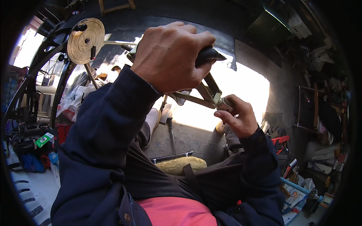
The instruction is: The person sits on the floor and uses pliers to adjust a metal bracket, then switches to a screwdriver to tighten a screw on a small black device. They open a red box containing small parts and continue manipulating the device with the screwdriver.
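My left hand (169, 56), in the upper middle of the view, is closed around a black, pointed part (207, 55) on top of a metal assembly of crossed flat bars (205, 94); its palm side is hidden. Lower right, my right hand (239, 116) grips a small squarish metal fitting (225, 104) at the end of those bars, thumb and fingers pressed on it. Between my legs are a long pale yellow, rough pad (179, 165), a steel rod (172, 137) and a metal tube (160, 159) lying crosswise.
A large round metal disc (85, 40) on a black frame (64, 81) stands at left. Plastic bags (73, 100) and assorted clutter lie beyond it. Crowded shelves and stacked items (320, 113) line the right, with a blue pipe (298, 187) low down. Bright sunlight falls on the floor (252, 86) ahead.
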`<state>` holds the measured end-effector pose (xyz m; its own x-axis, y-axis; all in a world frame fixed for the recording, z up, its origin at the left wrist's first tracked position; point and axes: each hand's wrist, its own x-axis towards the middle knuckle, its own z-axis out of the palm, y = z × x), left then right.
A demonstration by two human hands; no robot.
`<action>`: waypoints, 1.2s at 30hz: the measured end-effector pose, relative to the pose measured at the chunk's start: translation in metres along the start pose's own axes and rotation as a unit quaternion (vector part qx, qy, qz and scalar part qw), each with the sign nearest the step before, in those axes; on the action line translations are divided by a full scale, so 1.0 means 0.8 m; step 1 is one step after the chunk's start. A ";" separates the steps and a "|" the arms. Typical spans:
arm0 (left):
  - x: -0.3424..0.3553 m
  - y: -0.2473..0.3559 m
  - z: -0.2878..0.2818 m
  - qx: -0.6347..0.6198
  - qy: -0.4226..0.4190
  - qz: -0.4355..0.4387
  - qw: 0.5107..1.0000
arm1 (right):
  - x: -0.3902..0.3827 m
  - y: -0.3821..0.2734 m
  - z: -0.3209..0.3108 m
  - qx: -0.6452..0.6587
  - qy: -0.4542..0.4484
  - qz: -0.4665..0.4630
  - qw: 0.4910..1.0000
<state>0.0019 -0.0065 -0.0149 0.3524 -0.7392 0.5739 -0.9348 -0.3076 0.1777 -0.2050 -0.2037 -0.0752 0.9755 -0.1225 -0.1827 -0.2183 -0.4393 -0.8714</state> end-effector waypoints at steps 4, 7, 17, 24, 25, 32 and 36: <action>0.002 0.001 -0.002 0.005 -0.008 -0.020 1.000 | -0.001 0.000 0.011 -0.160 0.098 -0.118 0.975; 0.001 0.001 -0.005 -0.005 -0.025 -0.005 1.000 | 0.000 0.003 0.010 -0.073 0.065 -0.086 0.991; 0.002 0.000 -0.004 -0.003 -0.028 -0.002 1.000 | 0.001 0.004 -0.008 0.196 -0.088 0.169 0.962; -0.001 0.000 -0.003 -0.006 -0.024 0.001 1.000 | 0.002 0.010 -0.008 0.242 -0.108 0.163 0.950; -0.001 0.000 -0.003 -0.007 -0.024 0.002 1.000 | 0.002 0.010 -0.007 0.248 -0.105 0.163 0.949; 0.000 0.000 -0.001 -0.003 -0.002 0.002 1.000 | 0.001 0.003 0.003 0.074 -0.014 0.090 0.993; -0.001 0.001 -0.003 0.002 -0.016 -0.002 1.000 | -0.002 0.000 0.013 -0.163 0.107 -0.098 0.976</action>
<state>0.0013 -0.0047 -0.0130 0.3574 -0.7572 0.5467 -0.9332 -0.3131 0.1764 -0.2060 -0.1943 -0.0794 0.9792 -0.1747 0.1033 -0.0579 -0.7281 -0.6830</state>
